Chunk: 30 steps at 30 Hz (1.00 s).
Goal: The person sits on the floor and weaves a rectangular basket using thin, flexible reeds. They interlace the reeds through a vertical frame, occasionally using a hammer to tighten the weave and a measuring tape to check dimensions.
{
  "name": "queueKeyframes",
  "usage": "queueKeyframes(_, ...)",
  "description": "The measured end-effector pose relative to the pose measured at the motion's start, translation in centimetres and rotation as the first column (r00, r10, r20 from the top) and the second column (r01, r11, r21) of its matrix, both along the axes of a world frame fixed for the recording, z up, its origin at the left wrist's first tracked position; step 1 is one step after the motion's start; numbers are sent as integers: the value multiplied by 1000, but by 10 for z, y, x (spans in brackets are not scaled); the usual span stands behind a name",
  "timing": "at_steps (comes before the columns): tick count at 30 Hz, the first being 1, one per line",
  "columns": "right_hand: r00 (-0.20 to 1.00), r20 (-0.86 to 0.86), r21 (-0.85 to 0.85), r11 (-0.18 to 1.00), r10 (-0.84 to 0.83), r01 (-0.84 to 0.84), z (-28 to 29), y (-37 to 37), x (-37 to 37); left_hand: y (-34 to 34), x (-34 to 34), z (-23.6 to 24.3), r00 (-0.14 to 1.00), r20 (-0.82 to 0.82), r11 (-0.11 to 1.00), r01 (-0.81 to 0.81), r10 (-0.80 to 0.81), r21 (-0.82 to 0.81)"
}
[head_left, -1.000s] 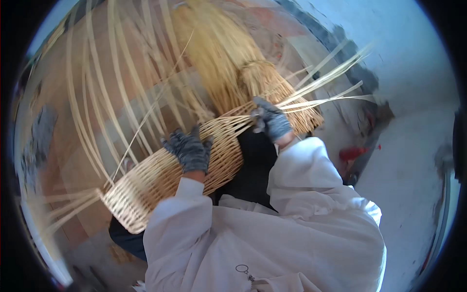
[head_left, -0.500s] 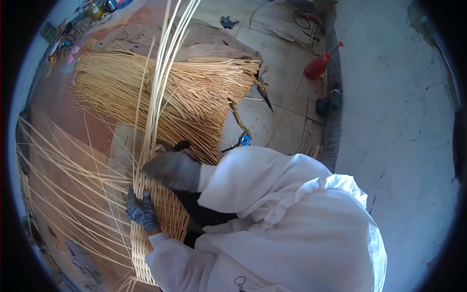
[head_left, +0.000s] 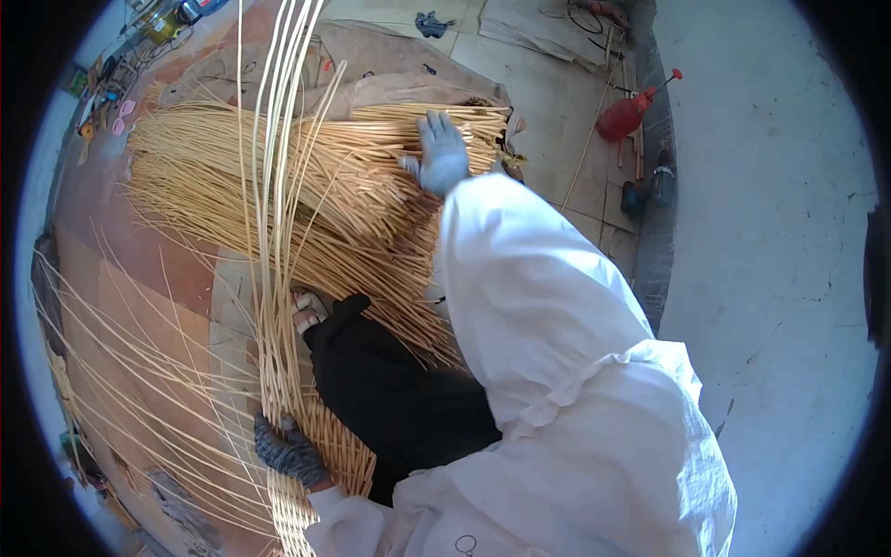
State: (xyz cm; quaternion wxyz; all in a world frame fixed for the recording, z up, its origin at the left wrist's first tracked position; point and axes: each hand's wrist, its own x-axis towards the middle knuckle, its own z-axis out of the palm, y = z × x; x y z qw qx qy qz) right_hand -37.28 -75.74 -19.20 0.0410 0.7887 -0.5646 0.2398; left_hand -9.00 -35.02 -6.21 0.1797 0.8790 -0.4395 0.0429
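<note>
Yellow willow sticks (head_left: 278,195) lie piled on the floor (head_left: 557,84). The right hand (head_left: 438,156) rests flat and open on them. The left hand (head_left: 290,452) squeezes the half-made basket (head_left: 320,446). A red spray bottle (head_left: 626,113) stands near the wall.

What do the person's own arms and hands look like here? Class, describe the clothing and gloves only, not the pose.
Both arms are covered by loose, long white fabric sleeves with soft folds. The right hand wears a pale grey-blue knitted work glove. The left hand wears a darker grey, textured glove that meets its white cuff. A small dark printed mark shows on the white garment near the lower edge. No cables are visible.
</note>
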Motion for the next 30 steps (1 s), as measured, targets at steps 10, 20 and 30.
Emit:
queueKeyframes(10, 979, -81, 565, 801, -187, 200, -91, 62, 59, -13, -7, 5, 991, -121, 998, -58, 62, 32)
queueKeyframes(20, 986, 104, 558, 829, -127, 48, -88, 29, 30, -19, -10, 6, 977, -203, 997, -67, 59, -31)
queueKeyframes(30, 973, -100, -11, 979, -206, 206, -39, -102, -57, -17, -9, 7, 999, 27, 1000, 18, -17, -26)
